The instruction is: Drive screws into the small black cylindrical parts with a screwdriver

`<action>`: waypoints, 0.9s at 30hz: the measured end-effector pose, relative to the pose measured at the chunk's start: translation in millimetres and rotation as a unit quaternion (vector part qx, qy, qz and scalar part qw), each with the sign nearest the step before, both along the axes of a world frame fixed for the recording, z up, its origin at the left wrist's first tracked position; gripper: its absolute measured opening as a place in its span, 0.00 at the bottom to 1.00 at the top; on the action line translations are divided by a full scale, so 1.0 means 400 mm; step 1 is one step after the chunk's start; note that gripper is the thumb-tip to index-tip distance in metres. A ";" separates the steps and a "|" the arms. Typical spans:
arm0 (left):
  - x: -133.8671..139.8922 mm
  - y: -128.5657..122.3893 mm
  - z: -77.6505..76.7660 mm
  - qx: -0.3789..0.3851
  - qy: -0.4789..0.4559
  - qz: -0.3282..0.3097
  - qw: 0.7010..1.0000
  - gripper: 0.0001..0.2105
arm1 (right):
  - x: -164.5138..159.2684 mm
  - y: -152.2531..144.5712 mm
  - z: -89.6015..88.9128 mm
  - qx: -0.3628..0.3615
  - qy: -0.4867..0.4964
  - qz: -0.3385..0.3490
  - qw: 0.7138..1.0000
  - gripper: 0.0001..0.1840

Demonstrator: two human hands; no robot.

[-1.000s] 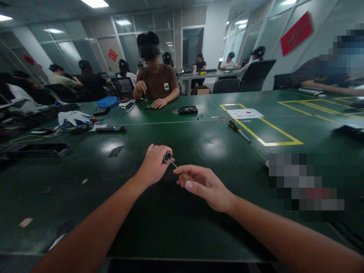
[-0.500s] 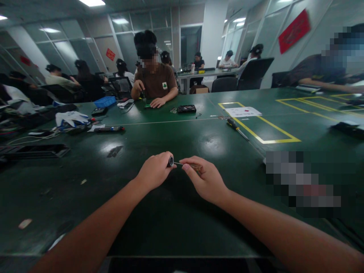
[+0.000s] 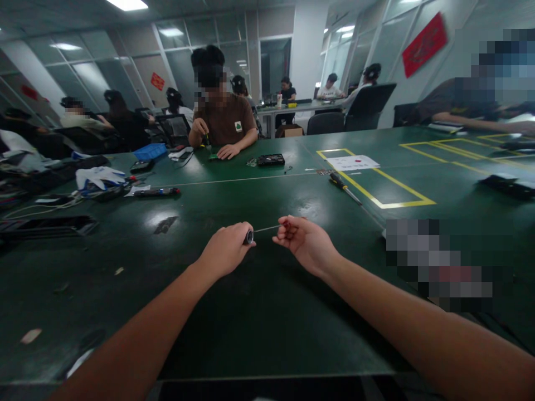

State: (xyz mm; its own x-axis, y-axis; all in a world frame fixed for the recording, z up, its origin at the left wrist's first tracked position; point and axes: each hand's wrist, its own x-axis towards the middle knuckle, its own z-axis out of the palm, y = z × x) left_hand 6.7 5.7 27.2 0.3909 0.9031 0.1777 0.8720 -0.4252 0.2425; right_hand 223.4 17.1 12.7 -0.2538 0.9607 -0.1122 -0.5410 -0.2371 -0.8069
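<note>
My left hand [image 3: 225,248] is wrapped round a dark tube-like part [image 3: 249,236] whose round end, with a silvery rim, faces right; the rest of it is hidden by the fingers. A thin metal screwdriver shaft [image 3: 267,229] runs from beside that end to my right hand [image 3: 307,242]. The right fingers are curled, with thumb and fingertips pinching the screwdriver near its handle, which is mostly hidden. Whether the screwdriver's tip is inside the tube or just beside it, I cannot tell. Both hands are above the green table [image 3: 251,323].
A yellow-and-black screwdriver [image 3: 345,186] lies ahead on the right, near a paper sheet [image 3: 353,162] and yellow tape. White gloves [image 3: 100,179], a dark pen-like tool [image 3: 156,192] and a black tray [image 3: 45,226] are on the left. Across the table a co-worker [image 3: 225,120] handles a green board.
My right hand has turned palm-up and drawn slightly right, so more of the screwdriver's shaft shows. The left hand keeps its grip on the tube. The view has shifted slightly.
</note>
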 end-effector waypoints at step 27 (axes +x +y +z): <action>-0.007 0.002 -0.005 0.008 0.008 -0.015 1.000 0.04 | -0.016 -0.070 0.018 0.299 -0.389 -0.032 0.871 0.12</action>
